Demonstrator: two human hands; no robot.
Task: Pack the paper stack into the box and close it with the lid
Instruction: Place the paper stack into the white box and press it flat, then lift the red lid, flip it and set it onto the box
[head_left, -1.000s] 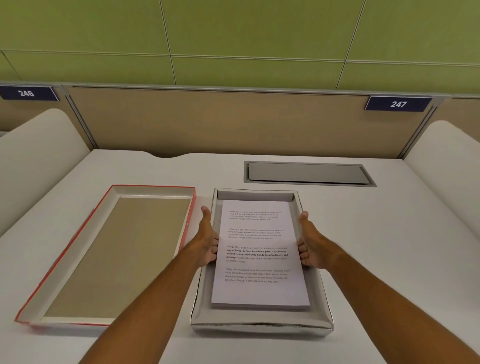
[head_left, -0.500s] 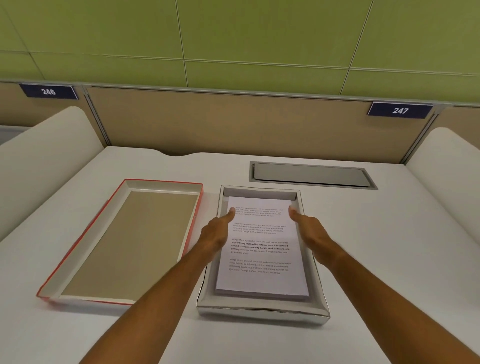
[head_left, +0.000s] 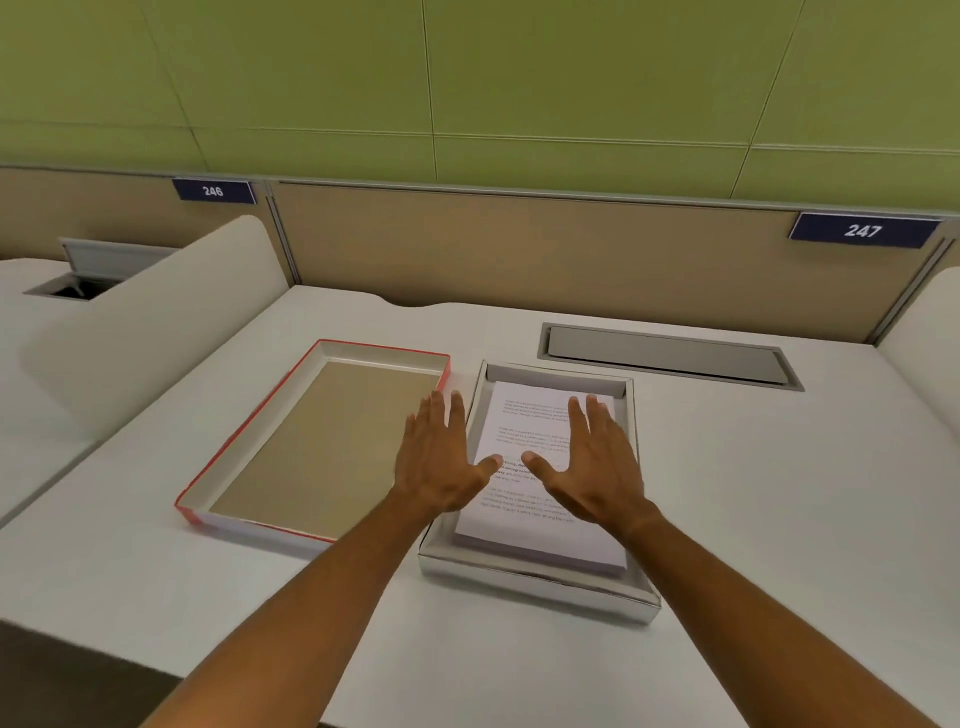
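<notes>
White desk surface (head_left: 779, 519) and green wall panels frame the work. Both hands are spread flat with fingers apart, holding nothing: the right hand (head_left: 597, 467) is held over the paper stack (head_left: 540, 540), the left hand (head_left: 441, 462) over the box's near-left wall; whether the palms touch the sheets cannot be told. The paper stack is already lying inside the box (head_left: 540, 584), beneath the hands. The lid (head_left: 322, 441), red-edged and inside up, is lying just left of the left hand. For this step, the stack is best pressed level and squared clear of the walls, then the lid taken by its long edges, turned over and lowered evenly.
</notes>
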